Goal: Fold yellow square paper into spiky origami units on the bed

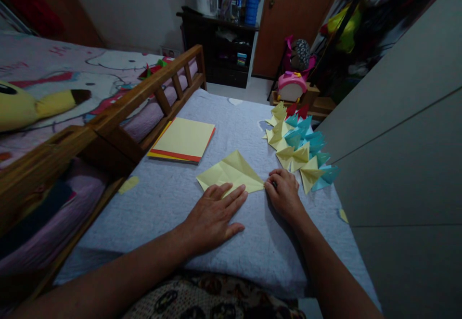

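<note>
Hands: left (221,215) flat on yellow sheet's (236,170) edge | right (284,191) curled at corner, hold unclear

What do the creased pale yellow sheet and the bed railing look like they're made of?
Creased pale yellow sheet: thin matte paper, judging by its crisp fold lines. Bed railing: probably wood, perhaps varnished, from its streaky brown tone and faint sheen.

Paper stack (186,136) left on cloth (263,247), origami pieces (296,138) right; single sheet (236,170) between, nearer than stack.
</note>
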{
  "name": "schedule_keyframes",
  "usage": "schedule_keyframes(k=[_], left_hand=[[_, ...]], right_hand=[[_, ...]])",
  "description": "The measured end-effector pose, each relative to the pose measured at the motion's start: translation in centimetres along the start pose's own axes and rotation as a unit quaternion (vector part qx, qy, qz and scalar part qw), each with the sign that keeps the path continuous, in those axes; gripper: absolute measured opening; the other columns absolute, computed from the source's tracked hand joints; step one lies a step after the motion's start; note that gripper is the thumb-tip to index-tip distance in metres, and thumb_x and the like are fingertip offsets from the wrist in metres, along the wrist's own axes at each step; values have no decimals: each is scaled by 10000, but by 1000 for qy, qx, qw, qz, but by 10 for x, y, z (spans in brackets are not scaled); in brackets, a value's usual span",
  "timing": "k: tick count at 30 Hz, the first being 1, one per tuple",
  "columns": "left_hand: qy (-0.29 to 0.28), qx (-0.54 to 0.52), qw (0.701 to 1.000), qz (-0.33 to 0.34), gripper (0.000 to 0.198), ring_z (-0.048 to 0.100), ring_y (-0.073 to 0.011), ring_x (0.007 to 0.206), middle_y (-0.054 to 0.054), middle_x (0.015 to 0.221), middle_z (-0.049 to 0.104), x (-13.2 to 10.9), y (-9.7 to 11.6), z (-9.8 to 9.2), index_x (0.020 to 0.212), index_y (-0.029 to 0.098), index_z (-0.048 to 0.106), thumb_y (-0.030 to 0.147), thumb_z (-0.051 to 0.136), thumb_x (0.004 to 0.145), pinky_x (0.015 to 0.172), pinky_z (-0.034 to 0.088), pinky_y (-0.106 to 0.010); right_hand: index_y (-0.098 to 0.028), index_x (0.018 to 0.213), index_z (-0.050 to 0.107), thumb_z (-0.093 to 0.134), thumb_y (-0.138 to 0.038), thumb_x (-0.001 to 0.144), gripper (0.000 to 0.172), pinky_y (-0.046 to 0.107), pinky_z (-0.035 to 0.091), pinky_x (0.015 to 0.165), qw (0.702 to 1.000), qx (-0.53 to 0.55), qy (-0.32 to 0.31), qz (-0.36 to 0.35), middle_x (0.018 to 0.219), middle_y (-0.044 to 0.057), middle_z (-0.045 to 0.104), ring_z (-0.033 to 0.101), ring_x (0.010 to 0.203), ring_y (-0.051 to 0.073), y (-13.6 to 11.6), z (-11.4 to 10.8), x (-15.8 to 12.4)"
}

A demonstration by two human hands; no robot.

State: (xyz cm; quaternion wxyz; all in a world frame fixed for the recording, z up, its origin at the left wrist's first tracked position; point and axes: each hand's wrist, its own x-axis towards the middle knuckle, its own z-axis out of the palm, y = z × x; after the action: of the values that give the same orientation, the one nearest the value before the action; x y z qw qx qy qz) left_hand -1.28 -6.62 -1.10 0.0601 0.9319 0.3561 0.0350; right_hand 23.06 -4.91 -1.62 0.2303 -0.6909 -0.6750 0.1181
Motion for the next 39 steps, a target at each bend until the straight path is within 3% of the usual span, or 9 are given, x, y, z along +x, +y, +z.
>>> schedule_keyframes(k=[7,19,24,28,31,35,39], left_hand=[[7,0,1000,3,647,376,-324,1400,-8,1629,339,-1,-1,2,1559,270,304,560,441,997,1124,286,-488],[4,7,1000,3,647,384,-341,1398,-33,1620,357,-1,1,1,1539,249,336,559,470,987,1120,295,-522],[0,30,999,26,634,329,-309,1457,-112,1597,387,4,7,0,1503,172,386,581,384,1019,1168,232,-494],[-29,42,998,35,752,405,-326,1397,-186,1537,446,14,12,-6,1454,106,432,683,407,973,1107,322,-445],[-35,38,998,37,761,454,-325,1332,-163,1541,449,18,11,-10,1469,147,416,710,417,957,1037,374,-440],[-29,22,998,54,738,451,-315,1308,-89,1627,333,19,6,-9,1517,223,355,714,387,966,1035,354,-465],[-29,12,999,45,765,436,-309,1313,-59,1629,334,17,4,-6,1542,233,319,729,367,963,1057,328,-460]], right_hand=[[-240,948,643,541,-168,784,206,452,332,1010,997,46,-41,-35,1166,74,602,489,1153,277,4,-12,-4],[-240,865,685,595,-235,854,91,468,325,1001,998,11,-46,-30,1185,78,612,491,1153,282,0,-6,-1],[-232,826,679,587,-236,851,95,470,328,980,998,4,-50,-25,1165,79,619,495,1140,285,-1,-6,2],[-228,812,673,569,-245,860,115,473,326,976,999,-6,-48,-23,1155,80,620,495,1123,287,-1,-4,2],[-223,801,667,558,-246,866,128,471,333,965,999,-14,-48,-21,1152,85,620,500,1108,289,-2,-3,3],[-218,811,660,542,-235,877,137,473,334,965,999,-19,-45,-19,1160,89,618,503,1102,288,-3,-2,2],[-212,802,652,546,-224,873,128,475,333,969,999,-21,-45,-16,1153,91,622,500,1098,287,-5,-3,1]])
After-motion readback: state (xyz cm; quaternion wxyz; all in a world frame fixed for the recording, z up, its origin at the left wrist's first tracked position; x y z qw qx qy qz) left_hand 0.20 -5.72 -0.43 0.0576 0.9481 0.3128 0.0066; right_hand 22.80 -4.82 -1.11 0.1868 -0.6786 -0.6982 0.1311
